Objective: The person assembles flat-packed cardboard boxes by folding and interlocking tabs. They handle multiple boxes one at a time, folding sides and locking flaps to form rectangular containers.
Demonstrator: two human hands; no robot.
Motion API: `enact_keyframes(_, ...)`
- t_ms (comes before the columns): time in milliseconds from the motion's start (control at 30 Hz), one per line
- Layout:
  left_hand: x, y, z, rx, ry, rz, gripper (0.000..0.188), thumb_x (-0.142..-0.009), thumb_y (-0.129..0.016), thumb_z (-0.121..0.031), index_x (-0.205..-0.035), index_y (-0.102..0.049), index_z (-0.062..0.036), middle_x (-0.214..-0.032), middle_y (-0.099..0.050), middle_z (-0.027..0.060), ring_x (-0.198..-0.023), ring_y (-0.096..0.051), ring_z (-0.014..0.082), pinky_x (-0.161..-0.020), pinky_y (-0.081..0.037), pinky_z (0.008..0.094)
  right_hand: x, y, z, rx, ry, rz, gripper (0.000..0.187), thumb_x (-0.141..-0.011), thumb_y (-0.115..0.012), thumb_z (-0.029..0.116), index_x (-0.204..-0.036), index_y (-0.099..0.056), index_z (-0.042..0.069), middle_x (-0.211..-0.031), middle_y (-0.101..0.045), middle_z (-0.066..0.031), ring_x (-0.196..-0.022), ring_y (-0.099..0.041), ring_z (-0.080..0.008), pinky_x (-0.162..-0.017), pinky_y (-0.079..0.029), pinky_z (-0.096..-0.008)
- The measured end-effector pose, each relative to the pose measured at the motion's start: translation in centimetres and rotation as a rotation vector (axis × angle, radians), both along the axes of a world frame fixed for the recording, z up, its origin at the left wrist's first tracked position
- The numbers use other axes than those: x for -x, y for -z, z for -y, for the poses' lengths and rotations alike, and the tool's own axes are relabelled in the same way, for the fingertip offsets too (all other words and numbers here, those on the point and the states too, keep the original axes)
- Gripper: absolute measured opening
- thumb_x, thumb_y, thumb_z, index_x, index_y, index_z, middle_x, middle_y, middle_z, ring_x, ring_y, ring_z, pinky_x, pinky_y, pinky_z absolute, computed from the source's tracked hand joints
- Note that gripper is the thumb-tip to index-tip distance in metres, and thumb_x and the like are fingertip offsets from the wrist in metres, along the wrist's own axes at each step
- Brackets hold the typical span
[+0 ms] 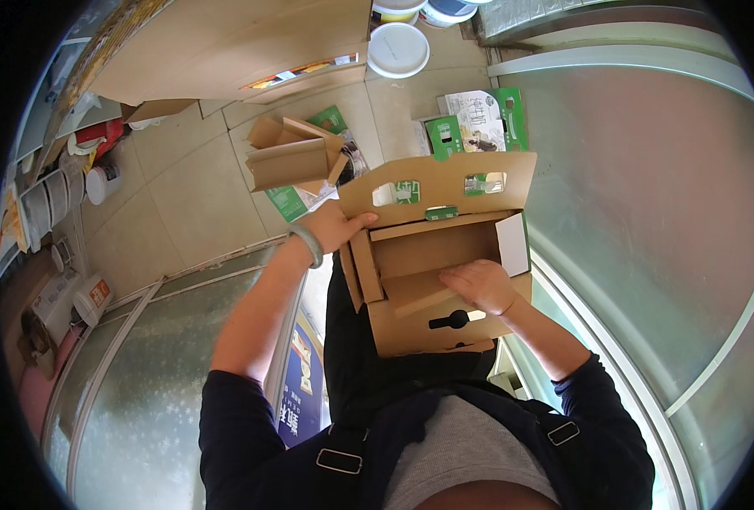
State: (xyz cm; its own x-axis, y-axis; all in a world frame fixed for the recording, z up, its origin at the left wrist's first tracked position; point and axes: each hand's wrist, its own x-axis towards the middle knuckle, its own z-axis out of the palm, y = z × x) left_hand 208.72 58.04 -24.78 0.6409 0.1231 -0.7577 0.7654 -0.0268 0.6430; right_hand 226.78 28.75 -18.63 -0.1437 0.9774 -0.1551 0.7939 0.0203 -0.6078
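Observation:
On my lap sits an open brown cardboard box (449, 259) with its flaps raised. Its back flap (445, 189) has handle cut-outs with green and white printing showing through. My left hand (333, 228) grips the box at its back left corner, thumb over the inner side and the other fingers mostly hidden. A bangle (307, 245) circles my left wrist. My right hand (483, 285) lies on the inner front flap (415, 295), its fingers stretched to the left and resting on the cardboard. A black-edged cut-out (451, 320) shows in the front flap.
Another opened carton (292, 161) and a green-and-white carton (483, 119) lie on the tiled floor (186, 183). Lidded tubs (399, 49) stand at the back. A large cardboard sheet (232, 47) rises at upper left; frosted glass panels (640, 221) flank the right.

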Motion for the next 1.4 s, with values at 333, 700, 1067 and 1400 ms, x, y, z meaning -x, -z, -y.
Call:
enact_keyframes(333, 0.8, -0.6, 0.8, 0.250, -0.110, -0.025, 0.044, -0.092, -0.065, -0.044, -0.108, -0.067, -0.0029, -0.095, -0.068, 0.0053, -0.083, -0.062, 0.0144, -0.072, -0.051, 0.0284, -1.6, -2.8, 0.0, -0.115, 0.044, 0.006, 0.037, -0.068, -0.068, 0.009, -0.104, -0.067, 0.015, -0.094, -0.070, 0.0014, -0.077, -0.066, -0.0189, -0.064, -0.051, -0.0316)
enact_keyframes(700, -2.7, -1.2, 1.7, 0.096, 0.081, 0.062, 0.049, -0.094, -0.062, -0.044, -0.119, -0.063, -0.0019, -0.105, -0.068, 0.0092, -0.094, -0.063, 0.0191, -0.084, -0.050, 0.0323, -3.6, -3.0, -1.6, 0.081, -0.050, -0.063, 0.032, -0.066, -0.070, 0.002, -0.097, -0.068, 0.013, -0.089, -0.069, -0.0015, -0.076, -0.065, -0.0237, -0.064, -0.049, -0.0366)
enact_keyframes(1067, 2.0, -1.0, 2.4, 0.301, -0.126, 0.465, 0.154, -0.048, -0.087, -0.065, -0.155, 0.005, -0.0033, -0.160, -0.005, 0.0194, -0.149, -0.008, 0.0310, -0.119, -0.010, 0.0411, -6.2, -0.7, -2.0, 0.495, 0.813, -0.557, 0.009, -0.083, -0.068, 0.003, -0.092, -0.069, 0.003, -0.075, -0.061, -0.0011, -0.069, -0.058, -0.0113, -0.061, -0.046, -0.0278)
enact_keyframes(1400, 2.5, -1.9, 4.3, 0.021, -0.480, 0.531, 0.121, -0.061, -0.088, -0.021, -0.154, -0.014, -0.0017, -0.154, -0.027, 0.0168, -0.142, -0.026, 0.0268, -0.116, -0.022, 0.0374, -13.2, 0.8, -7.4, 0.317, 0.819, -0.698, 0.033, -0.093, -0.065, 0.017, -0.122, -0.060, 0.002, -0.115, -0.062, -0.0048, -0.109, -0.054, -0.0132, -0.095, -0.042, -0.0292)
